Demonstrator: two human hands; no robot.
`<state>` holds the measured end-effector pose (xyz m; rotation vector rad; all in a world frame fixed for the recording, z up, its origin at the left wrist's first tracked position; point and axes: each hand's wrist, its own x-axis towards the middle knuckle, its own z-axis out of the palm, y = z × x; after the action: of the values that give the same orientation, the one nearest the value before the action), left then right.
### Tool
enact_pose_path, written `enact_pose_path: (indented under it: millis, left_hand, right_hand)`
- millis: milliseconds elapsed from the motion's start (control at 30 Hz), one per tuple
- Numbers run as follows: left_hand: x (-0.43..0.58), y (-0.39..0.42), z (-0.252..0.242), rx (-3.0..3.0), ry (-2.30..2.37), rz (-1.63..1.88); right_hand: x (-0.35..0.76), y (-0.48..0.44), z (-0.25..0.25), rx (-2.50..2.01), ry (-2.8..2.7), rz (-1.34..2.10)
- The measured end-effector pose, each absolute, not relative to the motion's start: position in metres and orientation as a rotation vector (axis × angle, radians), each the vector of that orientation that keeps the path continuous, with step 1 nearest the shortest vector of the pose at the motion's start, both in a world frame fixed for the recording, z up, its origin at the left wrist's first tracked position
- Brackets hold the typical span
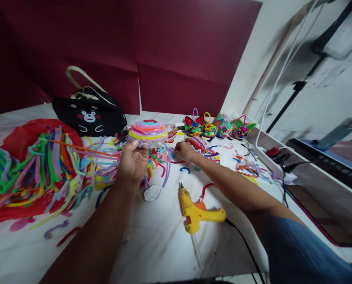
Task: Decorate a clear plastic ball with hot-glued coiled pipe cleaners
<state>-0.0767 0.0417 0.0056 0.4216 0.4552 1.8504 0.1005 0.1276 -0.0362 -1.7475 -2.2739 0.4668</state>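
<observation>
My left hand (133, 161) grips the lower edge of a rounded craft piece (148, 129) wound with pink, orange, yellow and lilac pipe cleaners. It is held up over the table, tilted toward me. To its right, my right hand (183, 151) is closed low over loose pipe-cleaner pieces. Its fingertips face away, so what they pinch is hidden. Nearer to me lies a yellow hot glue gun (195, 211) on its side, with a clear glue stick (197, 250) out of its back. A round whitish disc (151, 193) rests below my left hand.
Bundles of coloured pipe cleaners (45, 161) spread over a red plastic bag (4, 213) at the left. A black bag (88, 116) stands behind. Several cat-face ornaments (210, 128) line the back. At the right are a tablet (320, 213) and the glue gun's black cord (246, 246).
</observation>
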Motion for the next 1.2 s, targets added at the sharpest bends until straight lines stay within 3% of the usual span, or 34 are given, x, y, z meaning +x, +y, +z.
enact_pose_path:
  millis: [267, 733, 1200]
  left_hand:
    - [-0.083, 0.043, 0.009, 0.358, 0.391, 1.892]
    - [-0.084, 0.045, 0.006, 0.379, 0.355, 1.874]
    - [-0.089, 0.044, 0.01, 0.355, 0.4, 1.927]
  right_hand:
    - [0.107, 0.117, -0.028, -1.477, -2.043, 0.555]
    - [0.133, 0.103, -0.017, -1.126, -1.601, 1.107]
    - [0.148, 0.084, -0.031, -1.16, -1.719, 1.115]
